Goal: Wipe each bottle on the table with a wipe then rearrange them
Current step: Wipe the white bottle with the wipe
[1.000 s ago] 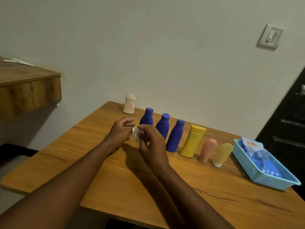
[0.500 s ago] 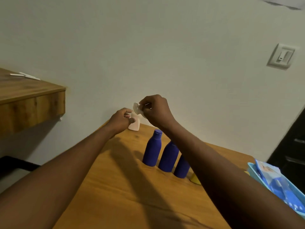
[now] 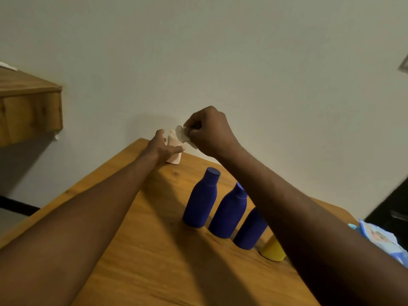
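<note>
Pale bottle [image 3: 175, 158] upright just beyond left hand [image 3: 162, 149], fingers spread, unclosed; right hand [image 3: 209, 133] pinches wipe [image 3: 181, 134] above it.

Head-worn camera looks forward and down, close over the table [image 3: 154, 250].

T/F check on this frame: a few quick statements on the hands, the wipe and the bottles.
1. The right hand pinches the wipe. True.
2. Three blue bottles stand upright in a row. True.
3. The left hand holds a blue bottle. False: it is at the pale bottle near the far corner of the table, fingers spread.
4. The yellow bottle is in full view. False: the right forearm covers most of it.
</note>
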`<action>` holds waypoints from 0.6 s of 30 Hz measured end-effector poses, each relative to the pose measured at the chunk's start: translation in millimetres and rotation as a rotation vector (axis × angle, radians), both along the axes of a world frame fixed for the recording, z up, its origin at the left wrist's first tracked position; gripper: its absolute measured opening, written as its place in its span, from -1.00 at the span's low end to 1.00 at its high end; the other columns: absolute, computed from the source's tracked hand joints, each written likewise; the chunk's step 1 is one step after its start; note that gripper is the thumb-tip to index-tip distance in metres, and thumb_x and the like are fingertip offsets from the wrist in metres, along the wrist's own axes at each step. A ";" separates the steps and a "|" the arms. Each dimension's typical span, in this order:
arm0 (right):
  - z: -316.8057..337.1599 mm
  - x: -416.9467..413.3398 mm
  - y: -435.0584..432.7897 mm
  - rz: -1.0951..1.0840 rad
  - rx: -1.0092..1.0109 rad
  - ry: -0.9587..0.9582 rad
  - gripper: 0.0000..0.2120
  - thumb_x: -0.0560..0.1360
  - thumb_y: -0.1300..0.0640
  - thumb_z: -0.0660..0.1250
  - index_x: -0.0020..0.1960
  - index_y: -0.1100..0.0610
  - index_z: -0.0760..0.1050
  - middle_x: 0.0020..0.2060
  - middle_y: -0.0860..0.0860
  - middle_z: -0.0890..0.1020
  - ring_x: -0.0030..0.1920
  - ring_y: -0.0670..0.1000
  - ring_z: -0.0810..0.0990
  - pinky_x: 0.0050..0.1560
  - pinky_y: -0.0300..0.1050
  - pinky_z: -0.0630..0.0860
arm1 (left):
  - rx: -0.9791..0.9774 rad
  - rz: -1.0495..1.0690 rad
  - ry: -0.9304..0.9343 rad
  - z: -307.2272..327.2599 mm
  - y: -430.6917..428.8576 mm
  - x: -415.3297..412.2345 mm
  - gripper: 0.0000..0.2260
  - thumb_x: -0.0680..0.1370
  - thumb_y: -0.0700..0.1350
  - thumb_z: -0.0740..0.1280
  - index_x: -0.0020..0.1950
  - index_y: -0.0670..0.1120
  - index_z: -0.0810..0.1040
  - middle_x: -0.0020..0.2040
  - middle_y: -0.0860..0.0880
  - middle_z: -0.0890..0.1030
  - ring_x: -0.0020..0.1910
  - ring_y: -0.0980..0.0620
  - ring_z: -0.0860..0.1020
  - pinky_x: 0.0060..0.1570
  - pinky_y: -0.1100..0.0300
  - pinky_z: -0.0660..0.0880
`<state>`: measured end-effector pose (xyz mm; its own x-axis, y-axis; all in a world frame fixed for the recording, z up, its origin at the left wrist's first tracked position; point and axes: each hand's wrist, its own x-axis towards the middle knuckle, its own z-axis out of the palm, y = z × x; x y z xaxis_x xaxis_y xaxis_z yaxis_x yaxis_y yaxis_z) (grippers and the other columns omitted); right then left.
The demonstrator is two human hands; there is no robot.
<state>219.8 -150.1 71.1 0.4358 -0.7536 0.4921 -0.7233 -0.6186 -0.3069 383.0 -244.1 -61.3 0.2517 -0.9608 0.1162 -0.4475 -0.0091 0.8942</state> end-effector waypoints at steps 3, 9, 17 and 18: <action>-4.0 7.2 -0.5 0.023 0.010 -0.001 -0.78 0.53 0.35 0.34 0.10 0.24 0.69 0.03 0.09 0.71 -0.12 -0.06 0.61 -0.24 -0.40 0.50 | -0.060 -0.068 0.048 -22.1 -12.7 8.8 -0.06 0.31 0.32 0.56 0.57 0.09 0.24 0.42 -0.09 0.52 0.30 -0.19 0.58 0.23 -0.22 0.62; -6.7 13.9 10.5 0.041 -0.009 0.003 -0.79 0.53 0.34 0.32 0.09 0.25 0.69 0.04 0.10 0.71 -0.12 -0.06 0.59 -0.25 -0.43 0.45 | -0.137 -0.042 -0.006 -17.5 12.9 4.5 -0.48 0.51 0.07 0.55 0.36 -0.14 0.53 0.23 -0.17 0.64 0.20 -0.21 0.62 0.20 -0.16 0.64; -4.1 7.7 50.8 0.031 -0.022 -0.086 -0.83 0.53 0.31 0.36 0.07 0.19 0.68 0.01 0.05 0.70 -0.05 -0.04 0.63 -0.09 -0.28 0.58 | -0.071 0.005 -0.046 -16.7 73.7 31.1 -0.40 0.50 0.03 0.58 0.46 -0.10 0.47 0.38 -0.13 0.59 0.24 -0.13 0.59 0.14 0.01 0.58; -3.5 7.0 61.4 0.035 -0.022 -0.107 -0.82 0.53 0.32 0.36 0.07 0.19 0.68 0.00 0.05 0.70 -0.05 -0.03 0.64 -0.05 -0.22 0.61 | -0.076 -0.001 -0.011 -16.3 88.1 36.1 -0.40 0.49 0.03 0.59 0.46 -0.08 0.48 0.36 -0.11 0.60 0.21 -0.11 0.59 0.11 0.04 0.58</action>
